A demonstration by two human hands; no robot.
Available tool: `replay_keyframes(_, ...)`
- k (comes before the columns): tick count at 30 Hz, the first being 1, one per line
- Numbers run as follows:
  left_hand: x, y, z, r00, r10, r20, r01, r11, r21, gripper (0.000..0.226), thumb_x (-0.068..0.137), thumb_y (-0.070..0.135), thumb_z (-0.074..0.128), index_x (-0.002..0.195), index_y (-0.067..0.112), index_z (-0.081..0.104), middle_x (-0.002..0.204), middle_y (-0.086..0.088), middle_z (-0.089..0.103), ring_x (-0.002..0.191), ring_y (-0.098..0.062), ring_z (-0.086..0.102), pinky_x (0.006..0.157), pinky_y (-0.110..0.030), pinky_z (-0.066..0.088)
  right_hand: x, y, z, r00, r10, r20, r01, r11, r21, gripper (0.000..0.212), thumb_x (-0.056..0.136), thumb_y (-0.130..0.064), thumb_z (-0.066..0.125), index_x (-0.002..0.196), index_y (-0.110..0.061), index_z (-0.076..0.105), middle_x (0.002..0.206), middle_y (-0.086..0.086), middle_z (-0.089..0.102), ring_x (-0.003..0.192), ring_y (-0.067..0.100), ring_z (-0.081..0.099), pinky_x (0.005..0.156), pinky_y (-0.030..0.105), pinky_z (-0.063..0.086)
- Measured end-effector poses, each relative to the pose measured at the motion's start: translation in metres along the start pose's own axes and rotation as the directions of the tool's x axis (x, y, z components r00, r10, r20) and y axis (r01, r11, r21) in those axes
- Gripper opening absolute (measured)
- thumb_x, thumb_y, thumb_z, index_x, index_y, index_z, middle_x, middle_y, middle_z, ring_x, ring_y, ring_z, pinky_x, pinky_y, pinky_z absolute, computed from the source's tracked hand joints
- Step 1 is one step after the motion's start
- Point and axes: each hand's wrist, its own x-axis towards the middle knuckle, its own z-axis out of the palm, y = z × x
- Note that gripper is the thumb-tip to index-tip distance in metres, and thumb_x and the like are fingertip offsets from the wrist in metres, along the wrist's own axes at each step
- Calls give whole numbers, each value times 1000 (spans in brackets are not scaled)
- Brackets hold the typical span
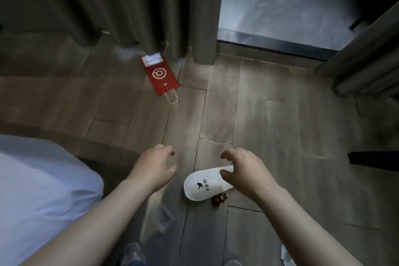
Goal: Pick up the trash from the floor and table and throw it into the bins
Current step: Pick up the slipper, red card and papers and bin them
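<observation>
1. Your left hand (154,168) and right hand (244,170) hang over the floor (269,125), fingers loosely curled and holding nothing.
2. The red paper bag (159,75) lies flat near the floor's far edge, at the foot of the curtain (129,6), well apart from both hands.
3. A white slipper (203,185) lies beneath your right hand, with small brown objects (219,197) just beside it.

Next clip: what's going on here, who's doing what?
A person stands over a wooden floor with both arms stretched forward. The left hand and right hand hold nothing, fingers loosely curled. A red paper bag lies flat on the floor ahead, by the curtain, not yet picked up. A white slipper sits under the right hand, with small dark pieces beside it. A bed is at the left.
</observation>
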Motion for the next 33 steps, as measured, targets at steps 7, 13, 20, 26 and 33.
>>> replay_keyframes(7, 127, -70, 113, 998, 46, -50, -43, 997, 59, 38, 87, 33, 59, 122, 18, 55, 122, -5, 54, 114, -24, 54, 95, -34, 44, 123, 43, 112, 992, -120, -27, 117, 989, -92, 45, 90, -29, 61, 133, -19, 53, 131, 0, 57, 119, 18, 53, 96, 29, 45)
replay_keyframes(13, 220, -105, 152, 989, 93, -119, -68, 978, 196, 42, 90, 29, 55, 129, 14, 51, 130, -9, 54, 121, -25, 50, 94, -30, 40, 200, 59, 157, 978, -187, -93, 166, 967, -193, 41, 93, -28, 59, 132, -20, 52, 129, 2, 59, 116, 19, 55, 94, 29, 46)
replay_keyframes(20, 255, -118, 150, 980, 43, -195, -28, 996, 81, 43, 85, 27, 61, 125, 12, 55, 127, -13, 57, 118, -29, 53, 95, -33, 45, 211, 69, 176, 988, -141, -65, 126, 974, -189, 42, 91, -33, 61, 131, -22, 53, 128, 0, 59, 114, 17, 56, 96, 32, 49)
replay_keyframes(26, 296, -123, 163, 968, 61, -244, -59, 998, 16, 54, 82, 24, 66, 129, 5, 48, 132, -17, 46, 120, -33, 50, 99, -34, 42, 238, 78, 183, 991, -123, -57, 108, 968, -225, 39, 91, -31, 60, 128, -19, 55, 125, 3, 60, 112, 20, 57, 94, 34, 49)
replay_keyframes(33, 337, -115, 163, 951, 93, -295, -94, 996, 11, 76, 81, 23, 69, 145, 8, 29, 157, -15, 9, 134, -36, 39, 107, -36, 38, 264, 81, 197, 994, -106, -16, 102, 981, -165, 44, 91, -30, 61, 133, -22, 51, 130, 0, 56, 119, 18, 52, 98, 33, 46)
